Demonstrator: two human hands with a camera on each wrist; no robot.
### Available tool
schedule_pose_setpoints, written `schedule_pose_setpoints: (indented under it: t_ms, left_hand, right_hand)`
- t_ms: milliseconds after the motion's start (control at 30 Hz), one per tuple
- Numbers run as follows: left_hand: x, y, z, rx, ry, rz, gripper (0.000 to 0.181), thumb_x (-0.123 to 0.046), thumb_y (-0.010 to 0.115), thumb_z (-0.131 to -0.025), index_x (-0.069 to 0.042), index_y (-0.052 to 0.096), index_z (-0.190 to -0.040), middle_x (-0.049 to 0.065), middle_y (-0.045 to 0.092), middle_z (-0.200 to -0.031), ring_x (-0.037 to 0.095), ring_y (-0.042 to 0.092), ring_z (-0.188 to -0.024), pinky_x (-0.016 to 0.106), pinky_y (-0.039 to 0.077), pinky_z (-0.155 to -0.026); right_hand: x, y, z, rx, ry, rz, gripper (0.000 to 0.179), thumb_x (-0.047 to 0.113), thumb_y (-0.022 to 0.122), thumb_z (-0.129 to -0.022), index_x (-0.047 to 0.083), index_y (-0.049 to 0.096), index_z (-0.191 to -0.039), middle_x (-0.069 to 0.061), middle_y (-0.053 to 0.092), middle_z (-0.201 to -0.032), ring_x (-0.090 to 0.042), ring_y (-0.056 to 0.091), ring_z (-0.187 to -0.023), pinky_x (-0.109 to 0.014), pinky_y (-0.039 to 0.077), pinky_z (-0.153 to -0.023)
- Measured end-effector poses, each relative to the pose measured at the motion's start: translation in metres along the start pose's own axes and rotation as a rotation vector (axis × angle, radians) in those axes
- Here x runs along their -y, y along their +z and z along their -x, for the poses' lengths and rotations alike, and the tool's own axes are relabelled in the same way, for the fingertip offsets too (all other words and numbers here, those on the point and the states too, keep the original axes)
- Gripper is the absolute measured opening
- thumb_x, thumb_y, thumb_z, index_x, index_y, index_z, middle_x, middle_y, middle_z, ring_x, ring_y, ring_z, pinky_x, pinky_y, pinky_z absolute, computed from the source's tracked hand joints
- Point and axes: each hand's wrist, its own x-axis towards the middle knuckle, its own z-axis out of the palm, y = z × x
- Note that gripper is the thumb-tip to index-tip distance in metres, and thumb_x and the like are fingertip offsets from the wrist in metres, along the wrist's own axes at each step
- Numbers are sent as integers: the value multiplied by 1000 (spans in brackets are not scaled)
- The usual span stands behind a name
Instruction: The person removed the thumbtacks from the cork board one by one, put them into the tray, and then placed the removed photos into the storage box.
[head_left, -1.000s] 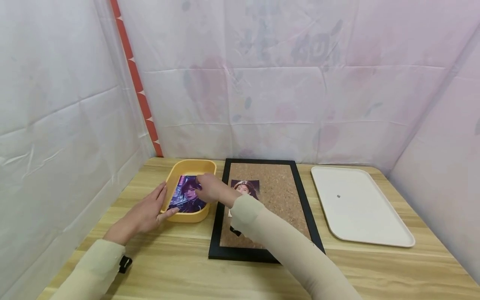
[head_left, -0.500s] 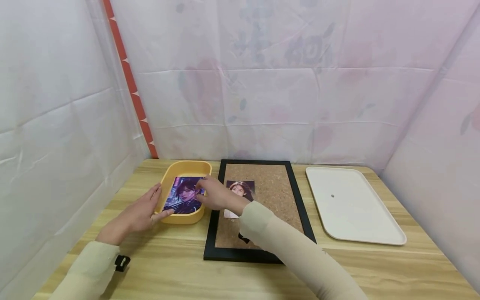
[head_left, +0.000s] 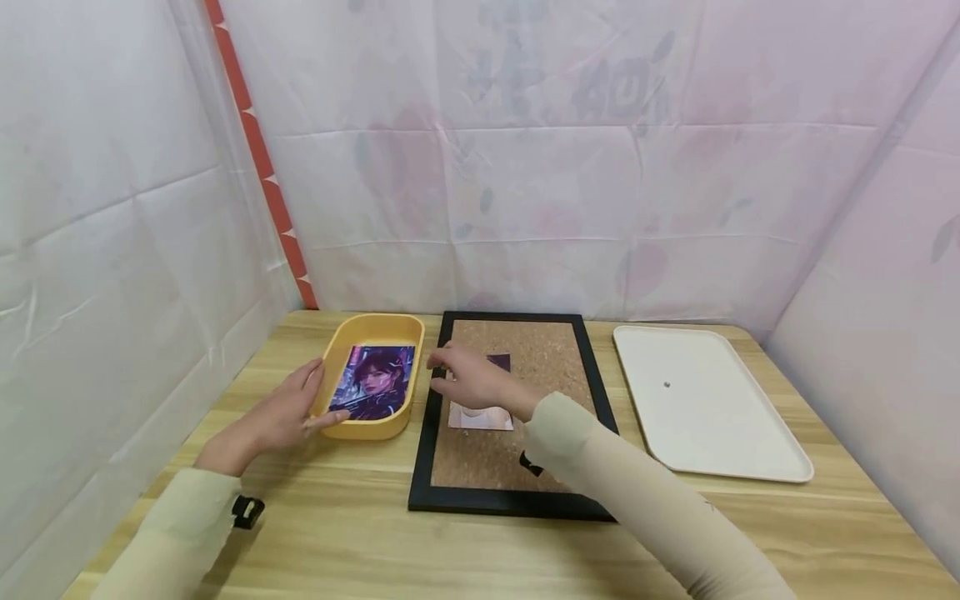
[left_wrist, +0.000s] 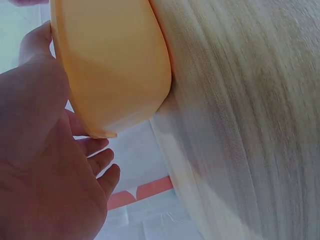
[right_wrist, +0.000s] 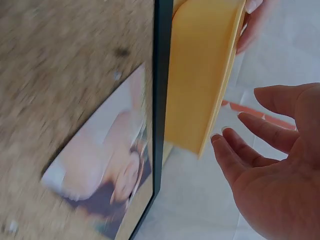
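A yellow box stands on the left of the table with a purple picture card of a dark-haired figure inside. My left hand holds its left side, fingers along the outer wall and thumb over the front rim. My right hand hovers over the left part of a black-framed cork board, just right of the box. Its fingers are loosely bent, with nothing between them. Beneath it a photo lies on the cork, partly hidden in the head view; the right wrist view shows more of that photo.
A white tray lies on the right of the table, with a small dark spot on it. The wooden tabletop ends at hanging white cloth at the back and sides.
My right hand has drawn back from over the picture card and moved right, above the cork board. The card stays in the box. My left hand keeps its place on the box.
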Motion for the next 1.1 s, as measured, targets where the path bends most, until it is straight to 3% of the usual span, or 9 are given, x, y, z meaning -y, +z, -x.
schedule_pose_setpoints:
  t_ms: [200,367,500,700,900,1100]
  left_hand:
    - [3,1,2,-43,7,-30,103,-60,61,-97,19,24,-152,37,23,-159,57,24,-145,69,23,-116]
    - [1,1,5,-71,22,-49,94,-60,60,-98,11,33,-153,34,28,-158,56,26,-144,71,24,-114]
    - [-4,0,4,-114,70,-73,84,-55,62,-98,3,39,-154,29,36,-156,52,30,-144,70,25,-115]
    - [-19,1,-2,-162,130,-111,75,-49,64,-99,-1,44,-153,24,42,-155,46,34,-144,66,25,-118]
    - [-37,1,-6,-145,146,-113,76,-56,58,-100,-3,45,-153,23,39,-157,46,33,-146,65,26,-118]
    - [-54,0,-13,-140,152,-112,73,-58,55,-101,-6,47,-153,21,38,-159,45,30,-149,64,24,-119]
  right_hand:
    - [-15,-10,18,-42,13,11,29,16,59,-104,2,63,-129,-14,63,-126,-28,62,-115,-44,52,-98]
    - [-30,-15,31,-74,11,12,26,13,60,-103,2,64,-126,-16,63,-125,-30,62,-114,-46,52,-95]
    - [-39,-20,40,-94,25,16,31,13,60,-103,0,61,-131,-16,63,-125,-29,61,-112,-46,52,-94]
    - [-47,-28,51,-101,84,21,36,15,61,-103,-1,58,-135,-18,62,-132,-33,60,-121,-50,50,-101]
    - [-51,-35,55,-104,125,-1,39,12,59,-103,-3,55,-138,-22,58,-139,-41,55,-128,-54,47,-104]
    - [-60,-42,54,-110,137,43,40,12,60,-103,-3,54,-138,-24,58,-138,-40,57,-125,-54,48,-103]
